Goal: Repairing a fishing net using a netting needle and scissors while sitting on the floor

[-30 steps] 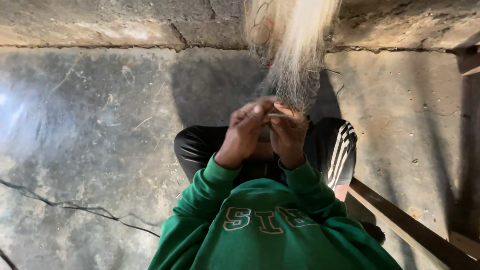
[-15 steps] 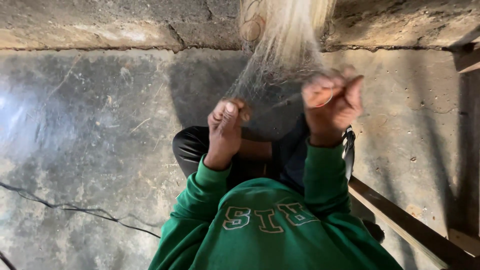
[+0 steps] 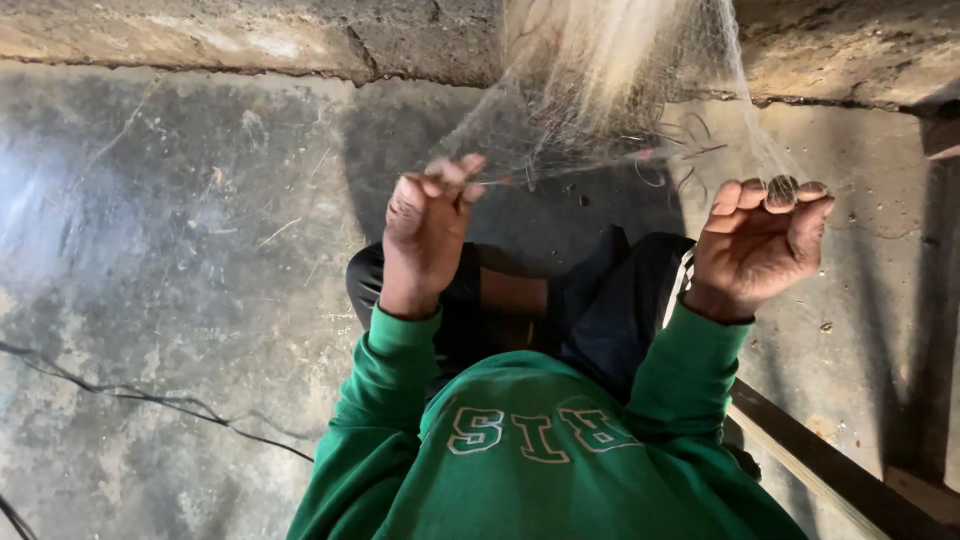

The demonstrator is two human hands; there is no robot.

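left hand (image 3: 428,222) and right hand (image 3: 762,240) held well apart, each pinched shut on the fine fishing net (image 3: 600,120), which hangs from above and is stretched taut between them. risk, as judged: overstretching could snap the thin mesh, or strands could snag on the fingers.

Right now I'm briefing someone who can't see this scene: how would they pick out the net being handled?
Start at the rough concrete wall along the top, above the grey floor. A pale, see-through fishing net hangs down from there and is stretched between the left hand and right hand. It alone is fine and translucent; the cable on the floor is dark.
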